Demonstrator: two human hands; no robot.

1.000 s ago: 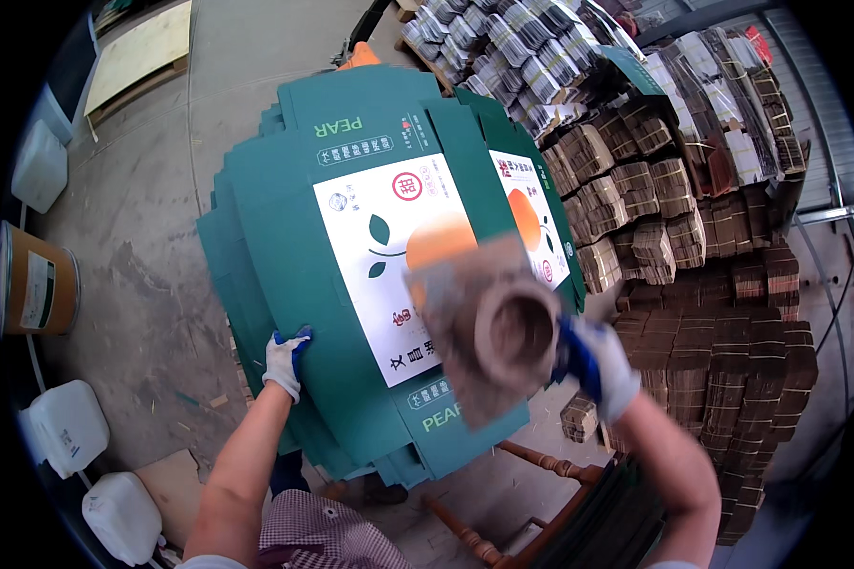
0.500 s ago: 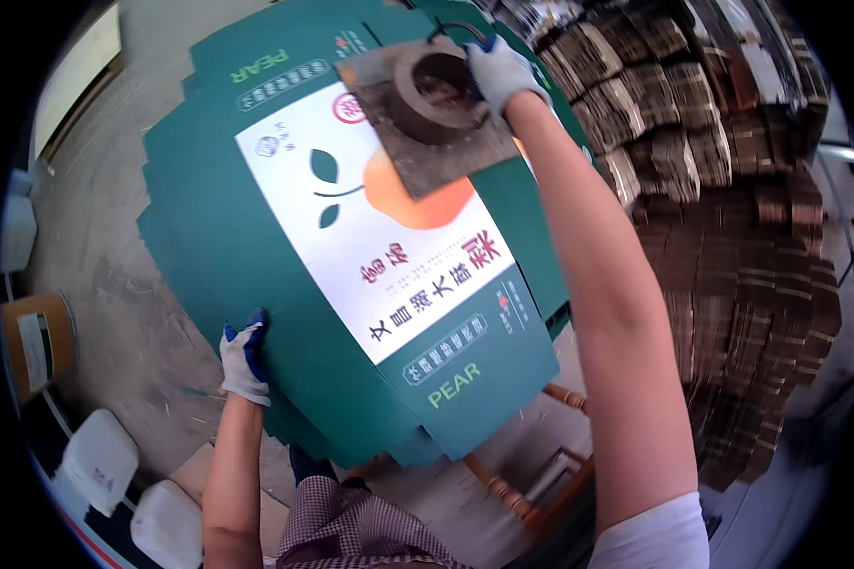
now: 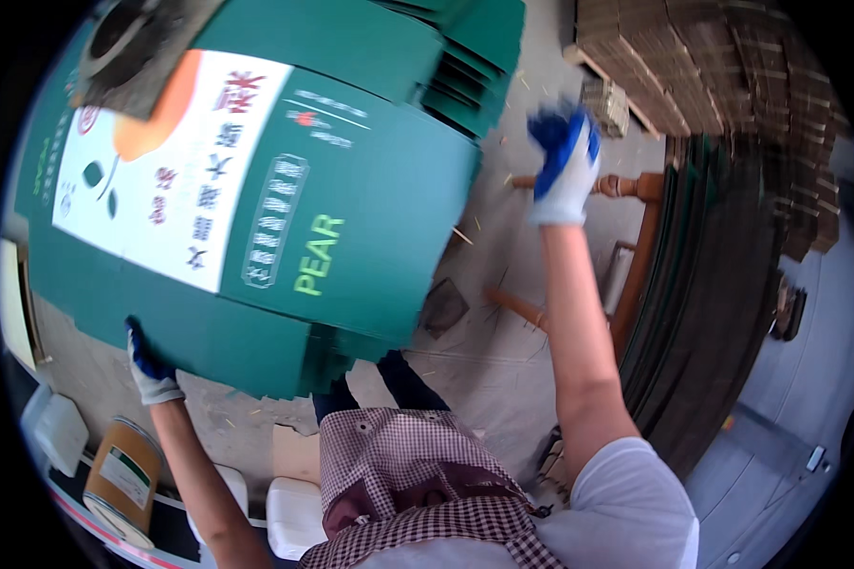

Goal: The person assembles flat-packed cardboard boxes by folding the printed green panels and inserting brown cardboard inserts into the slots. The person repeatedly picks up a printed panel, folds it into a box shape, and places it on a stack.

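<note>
A stack of flat green cardboard box blanks (image 3: 380, 180), printed with a white panel and an orange pear, lies in front of me, reaching from the upper left to the middle. My left hand (image 3: 152, 368), in a white glove with blue coating, touches the near left edge of the stack with its fingers stretched out. On the far left of the top sheet rests a rusty metal plate with a thick ring (image 3: 147, 81), partly cut off by the view's rim. My right hand (image 3: 567, 171), gloved alike, is in the air right of the stack, open and holding nothing visible; its fingertips are blurred.
Turned wooden legs (image 3: 626, 187) of a stand lie below my right hand. Dark sheets (image 3: 702, 294) stand stacked to the right, with brown cardboard bundles (image 3: 731, 66) behind. A brown drum (image 3: 123, 479) and white plastic containers (image 3: 294, 517) stand at the lower left.
My right hand has left the metal ring and swung to the right of the stack. The view has turned right, so the stack appears further left. My left hand stays at the edge.
</note>
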